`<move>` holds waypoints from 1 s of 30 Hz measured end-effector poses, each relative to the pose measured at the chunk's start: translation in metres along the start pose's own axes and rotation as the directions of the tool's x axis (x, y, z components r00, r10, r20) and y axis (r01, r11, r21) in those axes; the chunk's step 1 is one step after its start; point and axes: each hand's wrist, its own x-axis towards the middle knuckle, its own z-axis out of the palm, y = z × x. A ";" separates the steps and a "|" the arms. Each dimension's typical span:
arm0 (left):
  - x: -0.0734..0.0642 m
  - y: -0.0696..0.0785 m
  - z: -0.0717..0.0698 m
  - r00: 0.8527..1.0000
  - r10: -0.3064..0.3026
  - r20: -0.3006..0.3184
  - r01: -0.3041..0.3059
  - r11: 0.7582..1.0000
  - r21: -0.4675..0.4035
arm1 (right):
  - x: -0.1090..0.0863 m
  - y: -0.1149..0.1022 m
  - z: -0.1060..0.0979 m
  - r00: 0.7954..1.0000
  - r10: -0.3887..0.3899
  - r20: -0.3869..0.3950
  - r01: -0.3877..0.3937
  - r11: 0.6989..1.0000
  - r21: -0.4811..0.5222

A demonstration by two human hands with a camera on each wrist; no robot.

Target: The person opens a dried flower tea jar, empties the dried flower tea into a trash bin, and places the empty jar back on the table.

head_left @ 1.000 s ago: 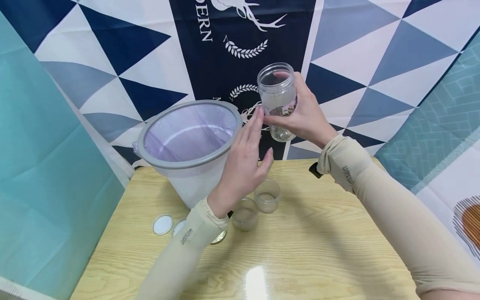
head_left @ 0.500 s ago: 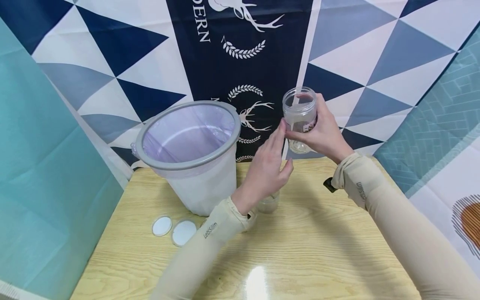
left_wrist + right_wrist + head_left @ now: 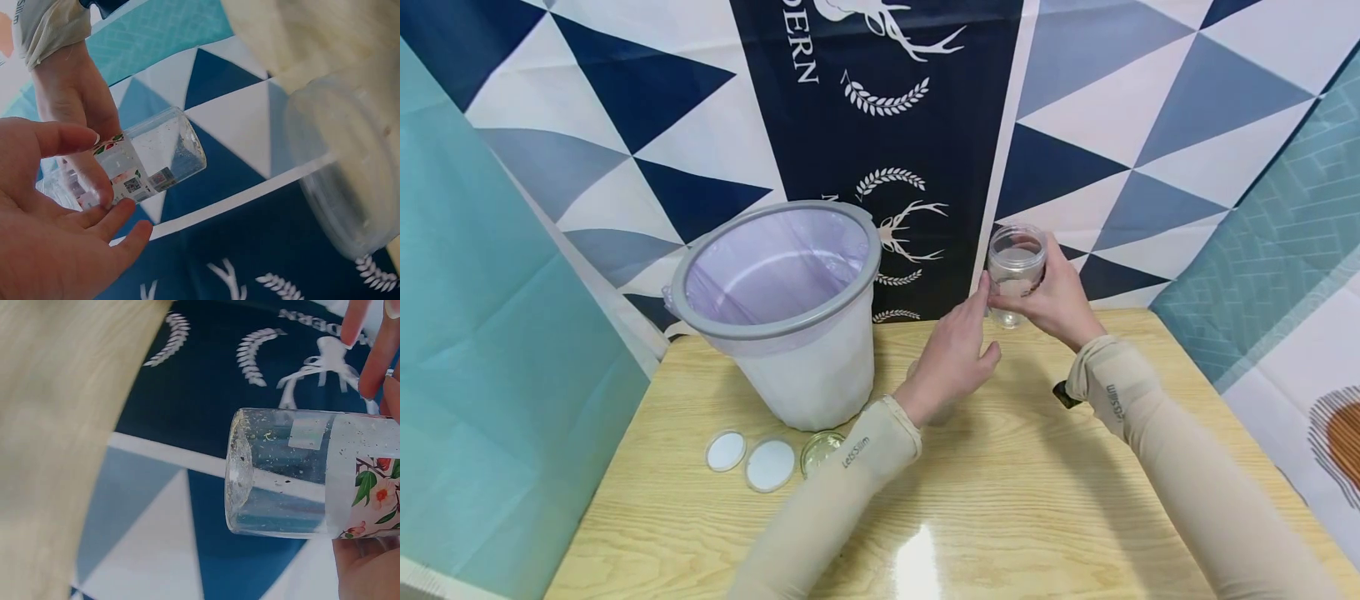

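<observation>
My right hand (image 3: pixel 1060 298) grips a clear, open-mouthed jar (image 3: pixel 1013 265) near the back edge of the table, mouth upward. Its floral label (image 3: pixel 378 497) and specks of residue around the base show in the right wrist view. Beside the jar is my left hand (image 3: pixel 951 354), its fingers extended, fingertips at the jar's near side by the right thumb. Whether they touch the jar or only the thumb, I cannot tell. In the left wrist view the left hand's fingers (image 3: pixel 81 250) are loosely spread and hold nothing.
A white bin (image 3: pixel 812 379) lined with a purple bag stands at back left. In front of it lie two white discs, probably lids (image 3: pixel 770 465), and a gold lid (image 3: pixel 822 450). A clear plastic cup (image 3: pixel 344 181) shows in the left wrist view; the left arm mostly hides it from the head.
The right hand has lowered the jar and moved it to the right, from high before the backdrop to just above the table's back edge. The left hand has followed alongside.
</observation>
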 end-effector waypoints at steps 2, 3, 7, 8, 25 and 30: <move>0.001 -0.003 0.007 0.999 -0.019 0.028 0.019 1.000 0.005 | -0.002 0.009 0.004 1.000 0.011 -0.004 -0.011 1.000 0.008; 0.001 -0.004 0.011 0.999 -0.031 0.041 0.030 0.999 0.014 | -0.003 0.014 0.006 1.000 0.014 -0.005 -0.014 1.000 0.007; 0.002 -0.008 0.021 0.993 -0.068 0.101 0.063 0.997 0.049 | -0.007 0.031 0.016 1.000 0.027 -0.001 -0.027 1.000 0.006; 0.002 -0.009 0.023 0.991 -0.074 0.113 0.068 0.996 0.056 | -0.008 0.036 0.018 1.000 0.031 0.002 -0.031 1.000 0.001; -0.006 -0.014 0.050 0.959 -0.128 0.254 0.095 0.985 0.141 | -0.024 0.080 0.042 0.996 0.081 0.030 -0.080 0.997 -0.018; -0.008 -0.013 0.055 0.946 -0.131 0.295 0.093 0.986 0.139 | -0.029 0.087 0.043 0.993 0.108 0.039 -0.107 0.994 -0.011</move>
